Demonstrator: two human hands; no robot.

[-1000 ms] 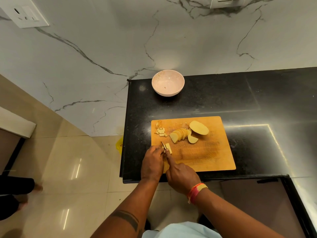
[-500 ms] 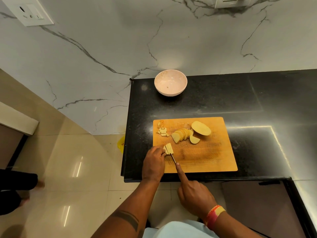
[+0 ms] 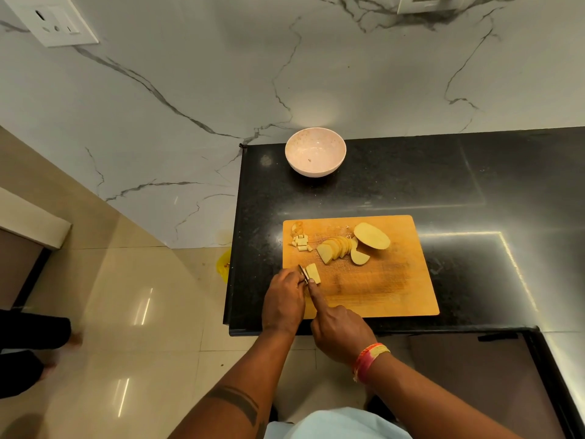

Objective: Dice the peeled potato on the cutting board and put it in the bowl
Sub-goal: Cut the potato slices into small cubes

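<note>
On the cutting board (image 3: 395, 289), our left hand (image 3: 282, 299) pins a potato slice (image 3: 312, 273), right hand (image 3: 340, 334) clamps the knife (image 3: 303, 274); few cubes (image 3: 300, 241) done, bowl (image 3: 315, 151) empty.

Bare counter (image 3: 364, 198) lies between cutting board (image 3: 395, 296) and bowl (image 3: 315, 152); potato slices (image 3: 337, 248) crowd the board's far-left part.

A black counter (image 3: 474, 185) meets a white marble wall (image 3: 221, 74) with grey veins. A socket plate (image 3: 53, 23) sits far left, another (image 3: 427, 3) far right. Beige floor tiles (image 3: 110, 312) shine left, with a yellow object (image 3: 223, 264) beside the counter's left edge.
</note>
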